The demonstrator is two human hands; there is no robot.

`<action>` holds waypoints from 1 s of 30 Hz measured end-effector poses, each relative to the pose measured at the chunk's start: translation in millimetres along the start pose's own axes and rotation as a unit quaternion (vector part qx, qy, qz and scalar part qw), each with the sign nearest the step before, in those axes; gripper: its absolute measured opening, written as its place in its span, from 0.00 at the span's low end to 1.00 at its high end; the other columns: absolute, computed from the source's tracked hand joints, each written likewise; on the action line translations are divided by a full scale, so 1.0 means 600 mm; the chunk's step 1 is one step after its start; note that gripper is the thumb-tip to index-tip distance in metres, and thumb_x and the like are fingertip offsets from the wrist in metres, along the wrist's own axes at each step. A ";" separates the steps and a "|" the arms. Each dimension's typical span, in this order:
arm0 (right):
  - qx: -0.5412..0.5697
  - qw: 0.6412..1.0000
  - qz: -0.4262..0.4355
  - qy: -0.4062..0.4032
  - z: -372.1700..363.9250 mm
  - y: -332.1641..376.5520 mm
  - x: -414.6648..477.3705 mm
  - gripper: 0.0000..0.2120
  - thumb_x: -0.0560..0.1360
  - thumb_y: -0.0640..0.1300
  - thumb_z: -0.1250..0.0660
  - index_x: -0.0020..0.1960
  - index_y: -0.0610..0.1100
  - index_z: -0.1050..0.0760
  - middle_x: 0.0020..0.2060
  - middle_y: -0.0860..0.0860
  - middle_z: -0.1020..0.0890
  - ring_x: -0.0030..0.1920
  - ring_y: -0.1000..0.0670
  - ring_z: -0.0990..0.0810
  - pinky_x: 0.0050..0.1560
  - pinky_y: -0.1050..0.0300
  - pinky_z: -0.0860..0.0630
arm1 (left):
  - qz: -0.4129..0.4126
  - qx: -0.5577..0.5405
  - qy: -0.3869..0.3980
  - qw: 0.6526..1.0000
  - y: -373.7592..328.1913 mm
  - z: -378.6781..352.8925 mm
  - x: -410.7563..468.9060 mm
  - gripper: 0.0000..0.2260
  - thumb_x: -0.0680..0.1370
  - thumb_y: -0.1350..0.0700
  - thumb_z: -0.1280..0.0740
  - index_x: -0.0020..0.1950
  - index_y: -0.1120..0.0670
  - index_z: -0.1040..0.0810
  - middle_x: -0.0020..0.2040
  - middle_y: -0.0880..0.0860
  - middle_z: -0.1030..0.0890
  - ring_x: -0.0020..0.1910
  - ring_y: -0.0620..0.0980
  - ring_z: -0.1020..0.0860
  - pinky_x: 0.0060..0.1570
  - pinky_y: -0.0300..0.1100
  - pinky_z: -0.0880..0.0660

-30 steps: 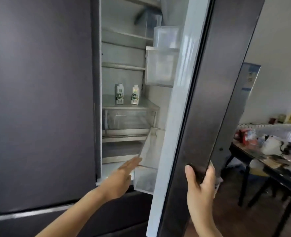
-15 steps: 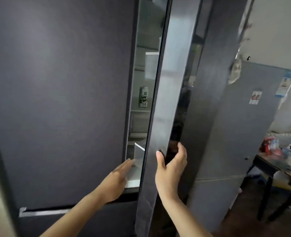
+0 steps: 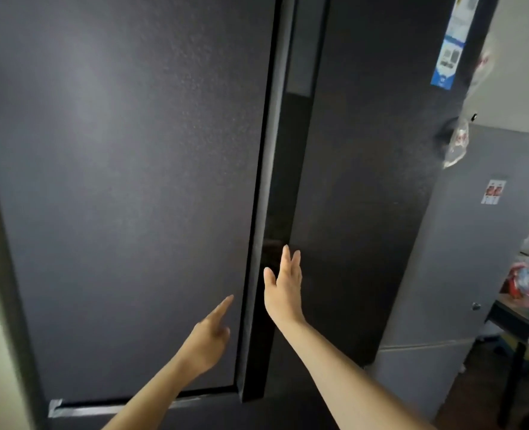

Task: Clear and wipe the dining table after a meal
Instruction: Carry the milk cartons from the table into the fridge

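- I press my right hand, fingers spread flat, on the dark matte right fridge door until it seals.
- My left hand, index finger extended and holding nothing, stays off the dark matte left fridge door.

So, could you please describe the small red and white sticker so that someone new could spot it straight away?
Start at the big dark fridge that fills most of the view, then move right to the lighter grey fridge beside it. The small red and white sticker sits on that grey door. Unlike the blue and white labels nearby, it is small, with red pictures.
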State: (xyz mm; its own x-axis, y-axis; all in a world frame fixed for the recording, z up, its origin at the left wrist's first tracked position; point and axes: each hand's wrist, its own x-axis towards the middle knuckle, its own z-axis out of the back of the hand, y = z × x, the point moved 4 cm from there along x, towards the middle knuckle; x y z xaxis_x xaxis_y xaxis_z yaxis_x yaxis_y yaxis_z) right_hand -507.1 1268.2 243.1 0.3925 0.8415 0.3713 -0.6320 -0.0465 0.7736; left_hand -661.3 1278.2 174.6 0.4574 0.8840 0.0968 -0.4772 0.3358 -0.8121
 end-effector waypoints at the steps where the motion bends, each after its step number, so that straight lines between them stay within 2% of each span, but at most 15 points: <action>1: -0.006 1.000 -0.007 0.022 -0.006 0.000 0.012 0.32 0.81 0.46 0.44 0.77 0.49 0.60 0.77 0.48 0.60 0.77 0.47 0.59 0.74 0.50 0.50 | 0.008 -0.002 0.002 1.000 0.002 -0.001 -0.002 0.28 0.81 0.63 0.45 0.76 0.43 0.49 0.76 0.49 0.41 0.67 0.46 0.30 0.59 0.30 0.35; 2: -0.013 0.999 -0.016 0.043 -0.010 -0.001 0.021 0.33 0.81 0.46 0.44 0.77 0.50 0.61 0.77 0.48 0.61 0.77 0.47 0.60 0.75 0.50 0.51 | 0.015 -0.003 0.005 1.000 0.004 -0.002 -0.004 0.28 0.81 0.63 0.45 0.76 0.43 0.49 0.77 0.50 0.42 0.67 0.46 0.30 0.60 0.30 0.35; 5: -0.042 0.994 -0.038 0.089 -0.020 -0.001 0.047 0.34 0.81 0.48 0.44 0.76 0.50 0.64 0.76 0.48 0.63 0.76 0.46 0.61 0.76 0.46 0.52 | 0.032 -0.011 0.011 0.999 0.015 -0.007 -0.002 0.28 0.81 0.63 0.46 0.76 0.43 0.50 0.77 0.50 0.42 0.45 0.36 0.26 0.43 0.19 0.30; 7: -0.070 0.991 -0.048 0.108 -0.027 0.001 0.057 0.35 0.80 0.49 0.44 0.76 0.50 0.65 0.76 0.47 0.65 0.77 0.45 0.61 0.76 0.43 0.51 | 0.050 -0.008 0.008 0.999 0.022 -0.006 -0.002 0.27 0.81 0.63 0.46 0.76 0.43 0.50 0.77 0.50 0.43 0.45 0.36 0.24 0.44 0.22 0.28; 9: -0.085 0.987 -0.055 0.121 -0.033 0.005 0.062 0.36 0.80 0.50 0.43 0.76 0.50 0.65 0.75 0.46 0.67 0.77 0.44 0.60 0.75 0.43 0.49 | 0.059 -0.007 0.002 0.998 0.025 -0.004 -0.002 0.27 0.81 0.63 0.46 0.76 0.43 0.49 0.77 0.50 0.43 0.37 0.37 0.24 0.36 0.26 0.27; 10: -0.084 0.987 -0.059 0.128 -0.035 0.006 0.063 0.36 0.80 0.50 0.42 0.76 0.50 0.65 0.75 0.46 0.67 0.77 0.44 0.60 0.75 0.42 0.49 | 0.060 -0.006 0.001 0.998 0.026 -0.003 -0.003 0.28 0.81 0.63 0.46 0.76 0.43 0.49 0.77 0.50 0.43 0.38 0.38 0.23 0.37 0.25 0.27; 13: -0.062 0.984 -0.067 0.150 -0.029 0.005 0.063 0.36 0.80 0.50 0.42 0.76 0.51 0.65 0.75 0.47 0.68 0.77 0.46 0.61 0.75 0.41 0.50 | 0.056 0.008 0.008 0.998 0.020 -0.003 -0.007 0.28 0.81 0.63 0.46 0.76 0.43 0.50 0.78 0.49 0.44 0.68 0.47 0.30 0.62 0.32 0.32; 15: -0.017 0.984 -0.078 0.162 -0.010 0.001 0.056 0.36 0.80 0.49 0.42 0.76 0.53 0.65 0.75 0.50 0.67 0.77 0.47 0.61 0.75 0.43 0.51 | 0.057 0.008 0.017 0.998 0.012 -0.008 -0.010 0.28 0.81 0.63 0.46 0.76 0.43 0.49 0.77 0.49 0.44 0.71 0.49 0.34 0.62 0.33 0.34; 16: 0.014 0.983 -0.086 0.159 0.002 -0.003 0.049 0.35 0.80 0.49 0.42 0.76 0.54 0.64 0.76 0.51 0.66 0.77 0.48 0.59 0.75 0.44 0.51 | 0.054 0.007 0.020 0.998 0.005 -0.013 -0.011 0.28 0.81 0.63 0.46 0.76 0.43 0.49 0.77 0.49 0.44 0.67 0.48 0.30 0.57 0.30 0.32; 18: 0.055 0.983 -0.108 0.141 0.033 -0.023 0.025 0.34 0.80 0.49 0.43 0.76 0.56 0.63 0.76 0.52 0.63 0.77 0.47 0.56 0.74 0.45 0.49 | 0.045 -0.004 0.026 0.999 -0.007 -0.030 -0.007 0.27 0.81 0.63 0.46 0.76 0.42 0.48 0.76 0.50 0.40 0.46 0.40 0.23 0.41 0.25 0.28; 20: 0.078 0.980 -0.136 0.119 0.063 -0.058 -0.013 0.33 0.80 0.50 0.43 0.76 0.57 0.62 0.77 0.54 0.61 0.77 0.48 0.53 0.73 0.46 0.47 | 0.038 -0.020 0.047 0.998 -0.016 -0.060 0.004 0.26 0.81 0.63 0.46 0.76 0.43 0.46 0.72 0.51 0.33 0.34 0.38 0.29 0.29 0.25 0.30; 21: 0.094 0.977 -0.155 0.109 0.077 -0.082 -0.036 0.33 0.80 0.50 0.43 0.76 0.58 0.61 0.77 0.55 0.59 0.77 0.49 0.52 0.73 0.48 0.47 | 0.033 -0.027 0.059 0.997 -0.020 -0.080 0.009 0.26 0.81 0.62 0.45 0.75 0.43 0.46 0.70 0.49 0.31 0.35 0.39 0.28 0.30 0.25 0.29; 23: 0.112 0.970 -0.199 0.085 0.103 -0.140 -0.095 0.32 0.80 0.51 0.43 0.76 0.58 0.59 0.77 0.55 0.54 0.76 0.50 0.49 0.73 0.51 0.46 | 0.020 -0.041 0.090 0.995 -0.028 -0.127 0.015 0.25 0.81 0.61 0.45 0.75 0.42 0.44 0.70 0.46 0.33 0.52 0.44 0.23 0.48 0.30 0.27; 25: 0.109 0.957 -0.263 0.053 0.132 -0.212 -0.171 0.31 0.80 0.50 0.42 0.76 0.57 0.57 0.77 0.55 0.50 0.76 0.51 0.46 0.72 0.53 0.45 | 0.009 -0.041 0.136 0.990 -0.046 -0.193 0.013 0.25 0.81 0.59 0.44 0.75 0.43 0.44 0.74 0.46 0.37 0.71 0.48 0.34 0.67 0.40 0.37; 30: 0.173 0.895 -0.405 -0.070 0.245 -0.352 -0.389 0.31 0.81 0.46 0.42 0.76 0.53 0.57 0.76 0.52 0.47 0.75 0.50 0.44 0.72 0.56 0.41 | -0.040 -0.001 0.269 0.962 -0.120 -0.407 -0.045 0.23 0.81 0.57 0.42 0.75 0.50 0.41 0.75 0.52 0.37 0.74 0.52 0.38 0.71 0.46 0.39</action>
State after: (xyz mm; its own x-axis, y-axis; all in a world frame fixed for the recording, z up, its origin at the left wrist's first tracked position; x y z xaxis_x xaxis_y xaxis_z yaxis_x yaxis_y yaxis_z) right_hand -367.0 1002.6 68.8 0.7235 0.6005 -0.3406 0.1331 0.3627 0.9223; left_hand -456.1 1150.6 89.8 0.8146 0.5595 -0.1529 -0.4239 0.3943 -0.8154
